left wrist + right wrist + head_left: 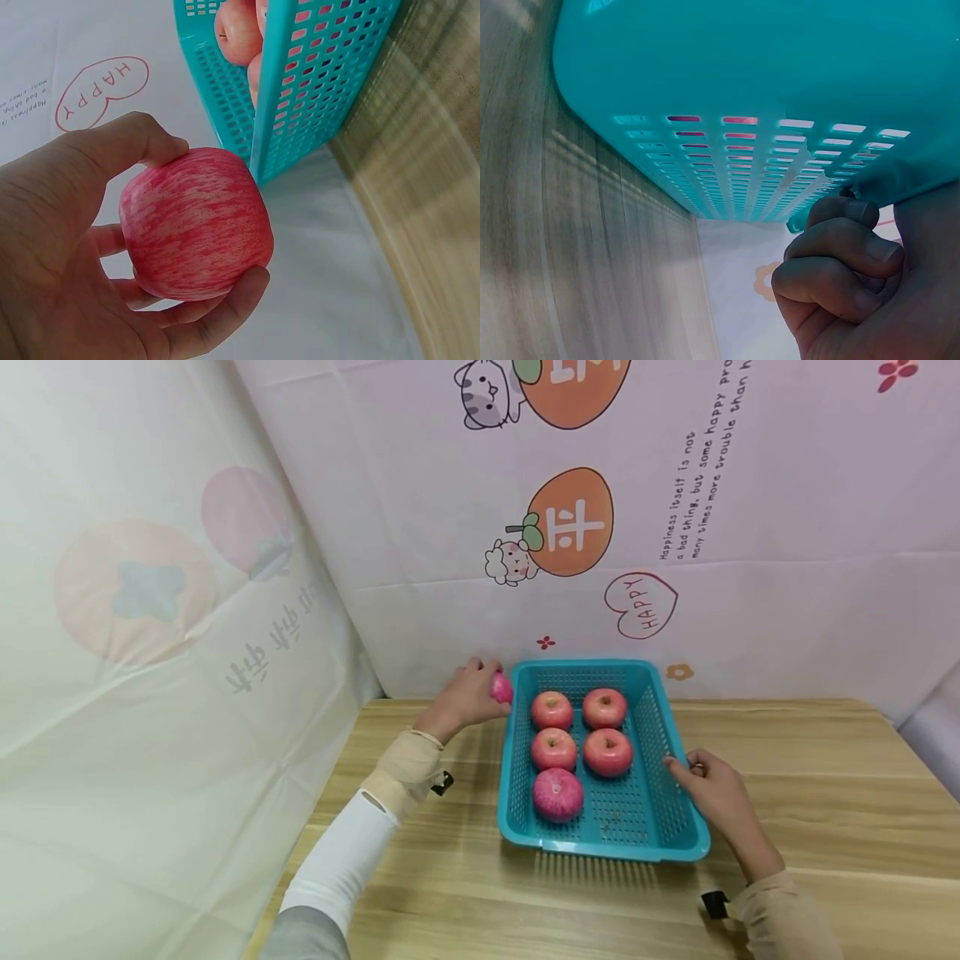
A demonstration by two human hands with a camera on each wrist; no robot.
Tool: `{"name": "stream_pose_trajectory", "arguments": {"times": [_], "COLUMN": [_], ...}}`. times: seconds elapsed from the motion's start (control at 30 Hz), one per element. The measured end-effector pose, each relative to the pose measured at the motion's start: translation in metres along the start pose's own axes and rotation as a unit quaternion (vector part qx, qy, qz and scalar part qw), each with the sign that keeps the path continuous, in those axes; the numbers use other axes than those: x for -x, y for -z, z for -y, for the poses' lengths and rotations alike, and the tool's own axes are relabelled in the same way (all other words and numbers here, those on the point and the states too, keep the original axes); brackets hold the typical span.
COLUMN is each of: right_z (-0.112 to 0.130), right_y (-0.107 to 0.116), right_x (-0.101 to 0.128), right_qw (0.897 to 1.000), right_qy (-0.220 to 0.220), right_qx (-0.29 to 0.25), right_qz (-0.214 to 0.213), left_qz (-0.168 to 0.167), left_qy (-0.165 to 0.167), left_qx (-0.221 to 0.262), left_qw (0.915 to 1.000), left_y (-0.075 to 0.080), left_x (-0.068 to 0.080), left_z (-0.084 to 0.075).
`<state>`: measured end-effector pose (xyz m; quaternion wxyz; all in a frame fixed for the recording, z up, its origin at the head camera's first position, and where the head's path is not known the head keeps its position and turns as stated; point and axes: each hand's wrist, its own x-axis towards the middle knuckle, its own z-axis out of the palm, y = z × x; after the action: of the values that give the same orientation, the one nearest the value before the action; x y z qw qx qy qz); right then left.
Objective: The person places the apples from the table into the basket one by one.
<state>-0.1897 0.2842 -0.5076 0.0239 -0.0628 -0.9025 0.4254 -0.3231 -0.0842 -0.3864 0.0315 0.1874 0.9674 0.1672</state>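
Observation:
My left hand holds a red-striped apple just outside the left wall of a teal plastic basket. In the left wrist view the thumb and fingers curl round the apple, close to the basket's perforated side. Inside the basket lie several apples; a deeper pink apple sits in the near left part, and a paler red apple is among those behind it. My right hand grips the basket's right rim, its fingers curled under the edge in the right wrist view.
The basket stands on a wood-grain table, against a white printed cloth at the back. Another white cloth hangs along the left side. Inside the basket, bare floor shows at the near right.

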Motion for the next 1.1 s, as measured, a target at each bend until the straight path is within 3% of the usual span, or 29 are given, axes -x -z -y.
{"name": "stream_pose_trajectory", "arguments": {"times": [0.6,1.1], "right_z": [-0.002,0.0], "right_y": [0.001,0.001], "right_x": [0.001,0.0], "right_qw": [1.0,1.0], "right_qy": [0.008,0.003], "right_qx": [0.007,0.007], "right_qz": [-0.006,0.0], "left_qz": [0.009,0.017], "left_qy": [-0.025,-0.046], "left_qx": [0.001,-0.025], "left_qw": [0.9997,0.9985], "left_y": [-0.006,-0.014], "left_x": [-0.002,-0.004], "left_z": [-0.021,-0.032]}}
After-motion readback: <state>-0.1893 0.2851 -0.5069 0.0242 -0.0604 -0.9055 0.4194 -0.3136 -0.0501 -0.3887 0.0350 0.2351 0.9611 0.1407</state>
